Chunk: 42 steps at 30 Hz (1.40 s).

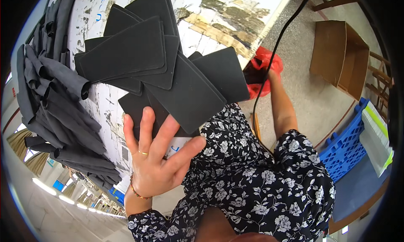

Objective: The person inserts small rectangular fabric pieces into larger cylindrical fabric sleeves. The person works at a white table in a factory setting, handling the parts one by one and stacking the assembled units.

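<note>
Several flat black panels with rounded corners, looking like leather or card pieces, lie in an overlapping, fanned heap (126,50) on the worn white table (105,103). My left hand (158,153) rests on the near end of the heap. Its fingers are spread over a black panel (134,105) partly hidden under the others, and the thumb lies by the corner of a larger panel (189,95). Beyond the table's right edge, my right forearm (282,103) reaches into a red plastic bag (273,61). The bag hides the right hand's fingers and whatever they touch.
Dark grey strips of folded fabric (63,107) are piled along the table's left side. A black cable (277,44) hangs past the right edge, across the bag. On the floor stand an open cardboard box (336,57) and a blue plastic crate (345,149).
</note>
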Each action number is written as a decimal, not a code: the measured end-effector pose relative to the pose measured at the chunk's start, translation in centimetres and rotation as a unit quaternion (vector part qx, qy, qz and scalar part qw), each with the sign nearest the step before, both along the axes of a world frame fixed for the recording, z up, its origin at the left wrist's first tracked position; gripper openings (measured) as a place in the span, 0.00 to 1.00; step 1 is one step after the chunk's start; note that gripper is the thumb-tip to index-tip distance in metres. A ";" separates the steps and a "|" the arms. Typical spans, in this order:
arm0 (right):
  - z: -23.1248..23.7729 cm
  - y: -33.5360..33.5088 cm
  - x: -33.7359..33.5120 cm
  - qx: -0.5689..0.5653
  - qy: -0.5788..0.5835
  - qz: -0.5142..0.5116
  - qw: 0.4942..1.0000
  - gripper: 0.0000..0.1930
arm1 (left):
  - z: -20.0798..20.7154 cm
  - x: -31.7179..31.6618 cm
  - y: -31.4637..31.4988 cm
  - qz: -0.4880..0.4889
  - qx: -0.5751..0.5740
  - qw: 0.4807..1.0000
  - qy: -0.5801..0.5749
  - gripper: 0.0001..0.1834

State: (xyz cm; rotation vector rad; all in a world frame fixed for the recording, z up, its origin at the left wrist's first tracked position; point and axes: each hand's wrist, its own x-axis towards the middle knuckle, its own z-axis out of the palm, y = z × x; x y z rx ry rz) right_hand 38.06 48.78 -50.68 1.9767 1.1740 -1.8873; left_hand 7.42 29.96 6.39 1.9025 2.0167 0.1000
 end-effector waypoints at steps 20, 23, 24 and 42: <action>4.8 -6.3 -4.7 0.333 -0.087 0.725 0.597 0.31 | 0.5 -0.1 -1.3 -0.012 0.000 1.000 0.018 0.19; 5.0 -6.9 -3.3 0.366 -0.078 0.685 0.625 0.30 | 0.4 -0.5 -1.1 -0.023 0.004 1.000 0.013 0.21; 5.4 -7.2 -2.7 0.364 -0.069 0.664 0.649 0.29 | 0.4 -0.7 -0.9 -0.026 0.002 1.000 0.012 0.22; 8.1 -10.9 -1.9 0.298 0.063 0.630 0.715 0.23 | 0.5 -1.1 -0.9 -0.021 -0.015 1.000 -0.011 0.25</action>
